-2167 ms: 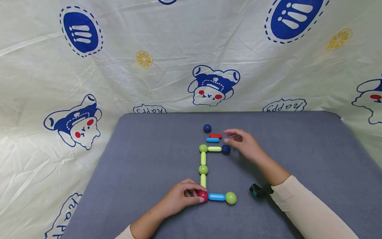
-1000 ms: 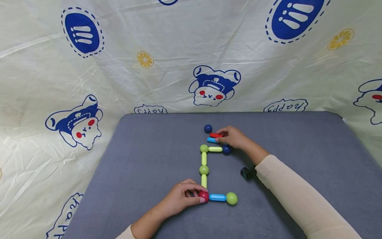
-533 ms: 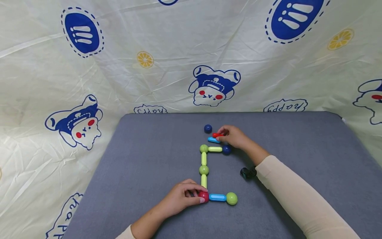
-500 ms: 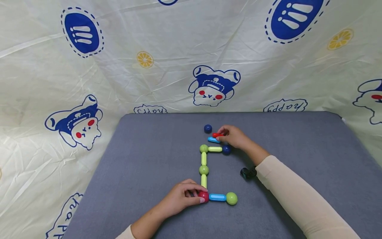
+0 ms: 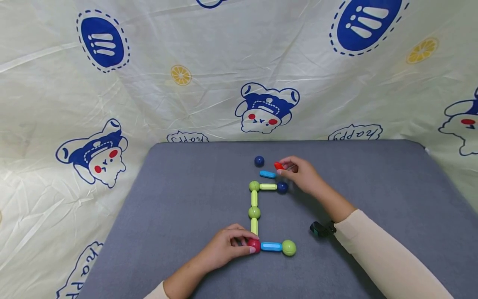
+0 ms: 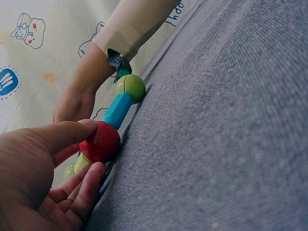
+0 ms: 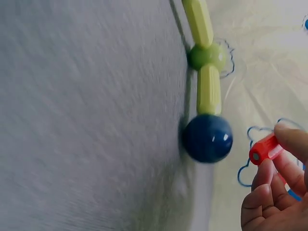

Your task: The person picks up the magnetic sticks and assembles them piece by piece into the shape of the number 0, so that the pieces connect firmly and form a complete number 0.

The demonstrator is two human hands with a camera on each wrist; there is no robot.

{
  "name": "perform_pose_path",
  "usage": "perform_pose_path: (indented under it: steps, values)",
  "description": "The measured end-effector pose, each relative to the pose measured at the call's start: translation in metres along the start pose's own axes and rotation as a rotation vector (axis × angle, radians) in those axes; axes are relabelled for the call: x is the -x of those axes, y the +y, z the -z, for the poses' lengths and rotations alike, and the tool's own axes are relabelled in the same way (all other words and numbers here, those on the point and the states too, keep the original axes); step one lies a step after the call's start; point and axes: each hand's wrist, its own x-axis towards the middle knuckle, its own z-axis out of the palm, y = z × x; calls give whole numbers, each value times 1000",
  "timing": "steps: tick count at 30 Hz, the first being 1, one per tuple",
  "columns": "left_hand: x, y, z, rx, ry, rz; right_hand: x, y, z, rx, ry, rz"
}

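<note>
My left hand grips a red ball at the near corner of a joined chain of balls and rods. In the left wrist view, thumb and fingers hold that red ball from both sides. From it a blue rod runs right to a green ball. Yellow-green rods and green balls lead away to a far corner, then right to a dark blue ball. Just beyond that ball, my right hand pinches a short red rod between thumb and fingers.
On the grey table, a loose blue rod lies between the chain and the right hand's fingertips. A loose dark blue ball rests behind it. A printed sheet hangs beyond the table's far edge.
My right hand reached in, took the red rod from beside the loose blue rod, and drew it right. The loose blue rod shifted slightly. My left hand stays on the red ball.
</note>
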Motion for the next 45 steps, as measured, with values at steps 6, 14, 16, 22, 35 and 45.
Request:
perform_pose_path:
  steps: [6, 14, 16, 22, 35, 45]
  values:
    - [1, 0, 0, 3, 0, 5, 28, -7, -1, -27, -1, 5]
    - [1, 1, 0, -4, 0, 5, 69, -1, -6, -100, -69, -25]
    - [1, 1, 0, -3, 2, 8, 76, 0, -7, -110, -94, -41]
    - [1, 1, 1, -7, 6, 21, 93, 3, -12, -137, -150, -71]
    - [0, 1, 0, -6, 6, 9, 123, 6, -18, -223, -223, -163]
    - [0, 2, 0, -7, 2, 3, 130, 11, -26, -269, -269, -185]
